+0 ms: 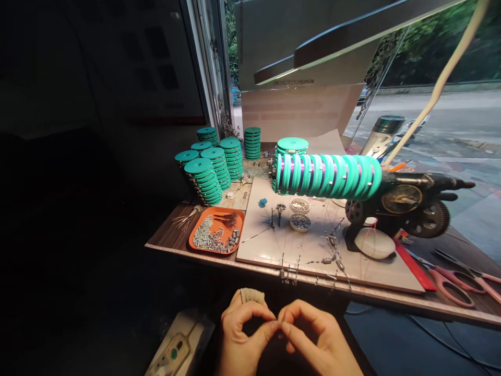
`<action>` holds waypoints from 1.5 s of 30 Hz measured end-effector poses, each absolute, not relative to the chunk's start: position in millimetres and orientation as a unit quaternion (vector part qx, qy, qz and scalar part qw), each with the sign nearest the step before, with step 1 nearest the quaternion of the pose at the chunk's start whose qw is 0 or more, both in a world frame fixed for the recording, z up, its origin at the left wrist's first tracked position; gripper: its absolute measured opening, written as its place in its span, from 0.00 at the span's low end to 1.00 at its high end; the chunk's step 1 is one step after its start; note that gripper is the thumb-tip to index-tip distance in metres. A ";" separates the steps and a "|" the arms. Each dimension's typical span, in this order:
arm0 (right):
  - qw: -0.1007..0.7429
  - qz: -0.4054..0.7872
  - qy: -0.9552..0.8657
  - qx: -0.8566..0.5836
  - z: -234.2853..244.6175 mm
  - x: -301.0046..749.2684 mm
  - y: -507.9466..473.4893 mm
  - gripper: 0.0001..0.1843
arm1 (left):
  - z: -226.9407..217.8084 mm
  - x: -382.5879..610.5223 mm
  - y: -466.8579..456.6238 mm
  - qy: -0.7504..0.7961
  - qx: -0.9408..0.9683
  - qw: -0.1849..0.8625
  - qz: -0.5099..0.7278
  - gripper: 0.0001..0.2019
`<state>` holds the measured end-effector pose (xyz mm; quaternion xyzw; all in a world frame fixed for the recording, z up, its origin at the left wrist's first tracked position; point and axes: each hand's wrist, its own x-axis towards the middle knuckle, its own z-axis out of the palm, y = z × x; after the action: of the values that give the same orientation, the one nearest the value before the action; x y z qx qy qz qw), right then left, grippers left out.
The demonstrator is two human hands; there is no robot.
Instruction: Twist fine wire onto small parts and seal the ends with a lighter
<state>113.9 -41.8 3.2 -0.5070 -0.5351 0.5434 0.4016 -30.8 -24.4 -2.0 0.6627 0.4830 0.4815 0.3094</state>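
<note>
My left hand (245, 334) and my right hand (315, 337) meet below the table's front edge, fingertips pinched together on a tiny piece I cannot make out. A beige band wraps one left finger. Just above them, small metal sinkers on thin line (287, 271) hang at the edge of a white board (376, 271). On the board stand two small dishes of beads (300, 214). A row of teal spools (326, 175) is mounted on a dark winding machine (407, 206).
Stacks of teal spools (213, 167) stand at the back left. An orange tray (217, 230) holds small metal parts. Pink-handled scissors (457, 282) lie at the right. A power strip (172, 355) sits low at the left. A window shows the street.
</note>
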 end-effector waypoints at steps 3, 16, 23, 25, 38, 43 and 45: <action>0.414 0.556 -0.517 -0.502 4.3 112.9 -40.8 0.13 | -1.8 -31.7 -24.6 0.484 0.666 0.305 0.479 0.06; 0.432 0.593 -0.478 -0.483 5.7 111.7 -41.9 0.11 | -6.6 -33.6 -24.8 0.476 0.674 0.305 0.475 0.05; 0.431 0.594 -0.478 -0.482 5.6 112.2 -40.8 0.10 | -7.7 -35.7 -26.3 0.479 0.686 0.301 0.458 0.05; 0.427 0.590 -0.484 -0.485 5.1 112.5 -41.0 0.10 | -7.3 -36.1 -26.4 0.479 0.694 0.296 0.449 0.05; 0.398 0.511 -0.553 -0.525 -0.7 114.7 -41.6 0.10 | -14.9 -33.8 -32.0 0.450 0.751 0.145 0.461 0.06; 0.378 0.494 -0.570 -0.537 -1.3 114.5 -41.1 0.09 | -15.9 -34.0 -31.4 0.441 0.763 0.128 0.455 0.05; 0.371 0.493 -0.573 -0.539 0.1 114.5 -41.3 0.08 | -14.7 -34.0 -31.4 0.446 0.765 0.130 0.446 0.05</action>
<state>114.5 -41.3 0.1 -0.5393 -0.5730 0.4934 0.3707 -34.0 -31.4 -14.7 0.7653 0.4460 0.4457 0.1296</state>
